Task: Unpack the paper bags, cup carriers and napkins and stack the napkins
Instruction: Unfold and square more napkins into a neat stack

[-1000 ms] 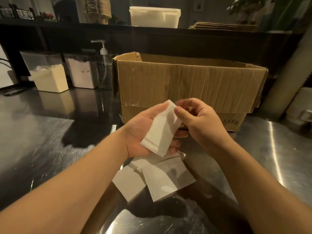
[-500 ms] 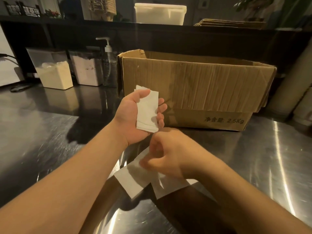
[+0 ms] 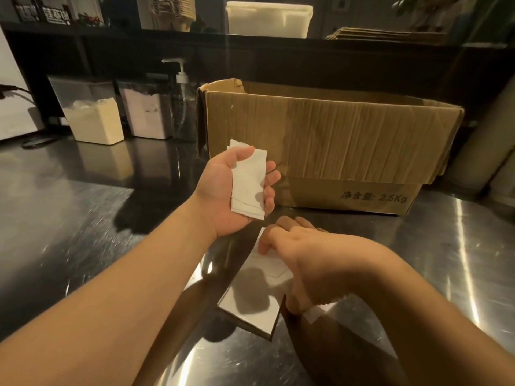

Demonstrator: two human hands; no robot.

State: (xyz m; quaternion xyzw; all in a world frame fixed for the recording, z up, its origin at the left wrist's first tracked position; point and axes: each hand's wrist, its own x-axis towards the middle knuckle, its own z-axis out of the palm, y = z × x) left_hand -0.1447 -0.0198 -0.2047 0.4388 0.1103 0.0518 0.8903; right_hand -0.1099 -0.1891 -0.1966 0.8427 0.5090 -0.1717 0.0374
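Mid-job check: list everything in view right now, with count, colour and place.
cardboard box: one, brown, open, behind the hands on the counter
held napkins: small stack, white, in the left hand
loose napkins: a few, white, on the steel counter under the right hand
clear containers: two, pale powder inside, back left
pump bottle: one, clear, left of the box
white tub: one, back shelf
left hand: grips the held napkins
right hand: on the loose napkins; grip hidden

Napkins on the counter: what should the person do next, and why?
Probably lift one loose napkin with the right hand, which rests on it, and add it to the stack the left hand holds.
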